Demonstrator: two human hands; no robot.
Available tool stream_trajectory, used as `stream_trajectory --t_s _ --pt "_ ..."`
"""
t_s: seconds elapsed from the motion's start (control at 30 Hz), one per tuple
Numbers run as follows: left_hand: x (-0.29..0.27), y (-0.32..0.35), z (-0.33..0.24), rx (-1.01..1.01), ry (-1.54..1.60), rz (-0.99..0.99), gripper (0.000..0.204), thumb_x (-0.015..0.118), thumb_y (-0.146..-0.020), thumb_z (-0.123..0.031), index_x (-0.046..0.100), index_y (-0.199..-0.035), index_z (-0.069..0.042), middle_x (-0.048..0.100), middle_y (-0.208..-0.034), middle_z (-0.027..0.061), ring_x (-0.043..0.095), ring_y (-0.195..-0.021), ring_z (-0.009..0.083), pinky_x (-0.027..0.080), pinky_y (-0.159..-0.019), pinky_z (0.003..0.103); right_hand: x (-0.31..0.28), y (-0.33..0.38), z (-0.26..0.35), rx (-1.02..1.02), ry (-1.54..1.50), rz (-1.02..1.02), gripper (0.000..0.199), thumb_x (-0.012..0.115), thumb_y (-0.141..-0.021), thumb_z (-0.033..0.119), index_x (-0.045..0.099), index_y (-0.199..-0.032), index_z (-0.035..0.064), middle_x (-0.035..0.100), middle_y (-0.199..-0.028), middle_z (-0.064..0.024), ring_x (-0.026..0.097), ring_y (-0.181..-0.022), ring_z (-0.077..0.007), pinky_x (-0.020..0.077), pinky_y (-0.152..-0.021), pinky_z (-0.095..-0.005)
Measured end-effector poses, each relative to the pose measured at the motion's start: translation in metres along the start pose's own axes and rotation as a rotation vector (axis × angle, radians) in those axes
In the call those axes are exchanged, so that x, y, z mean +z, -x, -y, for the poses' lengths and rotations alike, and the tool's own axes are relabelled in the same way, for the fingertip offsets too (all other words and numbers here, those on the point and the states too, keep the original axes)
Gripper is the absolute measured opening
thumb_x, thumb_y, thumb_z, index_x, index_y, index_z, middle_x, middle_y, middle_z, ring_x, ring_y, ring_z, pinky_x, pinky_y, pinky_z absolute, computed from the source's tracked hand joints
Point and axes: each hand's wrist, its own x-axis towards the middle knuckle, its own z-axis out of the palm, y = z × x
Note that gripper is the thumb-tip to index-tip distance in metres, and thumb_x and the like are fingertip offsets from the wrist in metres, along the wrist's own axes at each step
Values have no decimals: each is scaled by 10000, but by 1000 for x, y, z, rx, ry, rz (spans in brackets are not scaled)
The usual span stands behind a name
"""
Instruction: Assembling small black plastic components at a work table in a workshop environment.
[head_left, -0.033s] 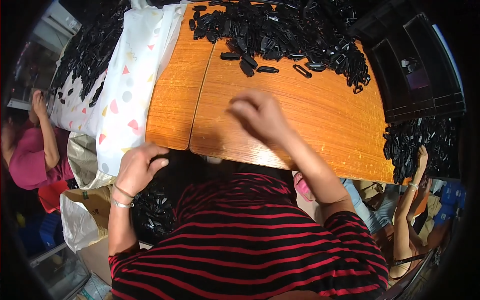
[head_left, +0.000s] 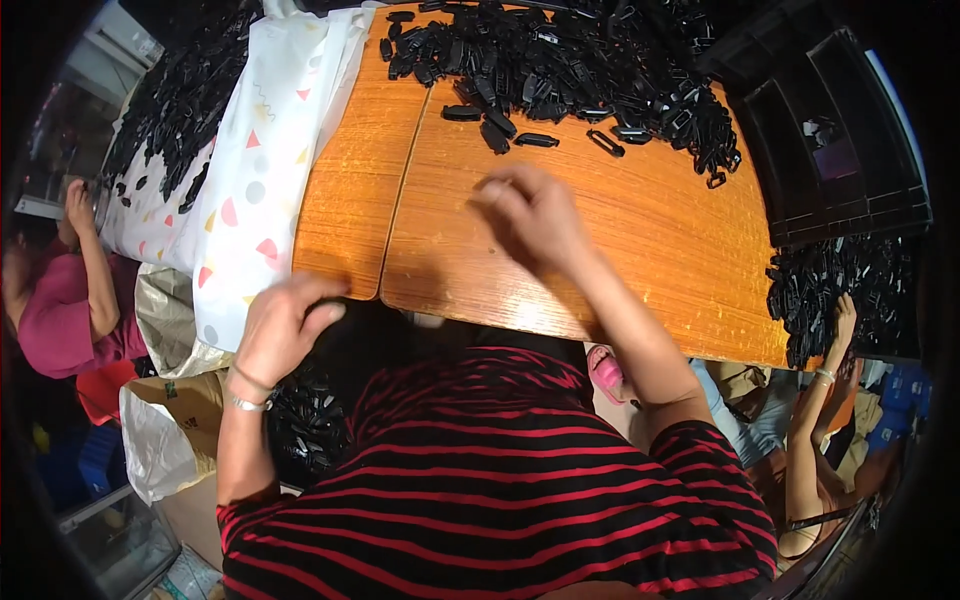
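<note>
My left hand (head_left: 280, 325) is at the near left corner of the wooden table (head_left: 600, 245), thumb apart from its bent fingers, with nothing seen in it. Over the middle of the tabletop is my right hand (head_left: 540, 215), its fingers curled in and slightly blurred. Whatever it may hold between the fingertips is hidden. Beyond that hand lies a large heap of small black plastic buckle-like parts (head_left: 530, 75), with a few strays at the heap's near edge. More black parts (head_left: 305, 420) are below the table edge, beside my left forearm.
A patterned white cloth (head_left: 235, 220) hangs left of the tabletop, with another black heap (head_left: 185, 110) beyond it. A black crate (head_left: 830, 120) stands at the right. A person's hand (head_left: 845, 320) touches parts there; another person (head_left: 75, 310) is at left. An open sack (head_left: 165, 440) stands lower left.
My right hand has shifted a little to the right and away from me. My left hand has moved slightly to the right at the table corner.
</note>
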Motion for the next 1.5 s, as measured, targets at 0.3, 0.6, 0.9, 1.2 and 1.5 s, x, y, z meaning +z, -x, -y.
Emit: stream_trajectory --t_s 0.3,0.6,0.9,1.2,1.5 --pt "52 -187 -61 526 -31 -469 235 641 -846 -99 647 -1079 -73 598 -960 98 608 -896 284 507 -733 370 -25 -45 -16 116 567 -78 339 657 -881 329 651 -957 -1 678 -766 -214 674 -758 -359 522 -680 -432" --pt "55 -219 -43 608 -228 -329 159 683 -781 -62 605 -920 -54 558 -906 84 580 -886 279 501 -713 386 -43 -18 0 140 590 -34 249 703 -854 176 580 -951 -17 669 -772 -225 669 -728 -373 527 -649 -402" --pt "81 -179 -48 111 1260 -107 262 643 -922 -127 584 -1135 13 653 -847 36 635 -748 85 511 -611 206 -23 6 3 57 44 -191 219 664 -889 74 585 -1059 -40 659 -822 -107 653 -707 -138 512 -628 -270" --pt "77 -145 -63 90 1386 -108 258 637 -922 -134 605 -1156 -30 632 -818 -14 559 -612 30 395 -512 154 -10 11 32 38 -155 -202 243 642 -904 46 600 -1122 -54 663 -882 -73 637 -690 -93 509 -607 -224" --pt "84 -138 -62 114 1330 -175 262 612 -936 -105 603 -1181 -12 635 -882 -20 527 -615 12 413 -537 153 -2 14 33 -62 29 -238 230 701 -829 34 667 -1055 8 662 -892 -94 649 -682 -127 518 -603 -248"
